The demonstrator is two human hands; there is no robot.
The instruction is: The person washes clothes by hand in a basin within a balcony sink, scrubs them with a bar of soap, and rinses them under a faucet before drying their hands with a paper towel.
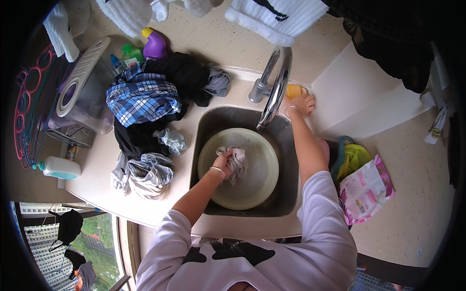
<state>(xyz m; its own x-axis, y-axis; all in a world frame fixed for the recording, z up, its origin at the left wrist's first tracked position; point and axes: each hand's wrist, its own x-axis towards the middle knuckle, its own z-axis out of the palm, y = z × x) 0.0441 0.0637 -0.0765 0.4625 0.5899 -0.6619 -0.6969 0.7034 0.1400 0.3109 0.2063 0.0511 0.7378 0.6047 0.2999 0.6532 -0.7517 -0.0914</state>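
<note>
My left hand (223, 165) is closed on a wet, pale cloth (237, 162) above a round plastic basin (275, 169) of cloudy water. The basin stands in a metal sink (291, 203). My right hand (303, 104) is at the back right corner of the sink counter, beside a yellow-orange bar of soap (294, 91); its fingers reach past the bar and seem to touch its edge, but whether they grip it I cannot tell. A chrome faucet (278, 87) arches over the basin's back right part. Both wrists wear a thin bangle.
Left of the sink lie a blue plaid garment (142, 96), dark clothes (134, 138) and grey-white garments (151, 176). Bottles (154, 45) stand behind; a white bottle (62, 168) and hangers (25, 105) are far left. White socks (276, 18) hang overhead. A pink-white packet (364, 192) is at right.
</note>
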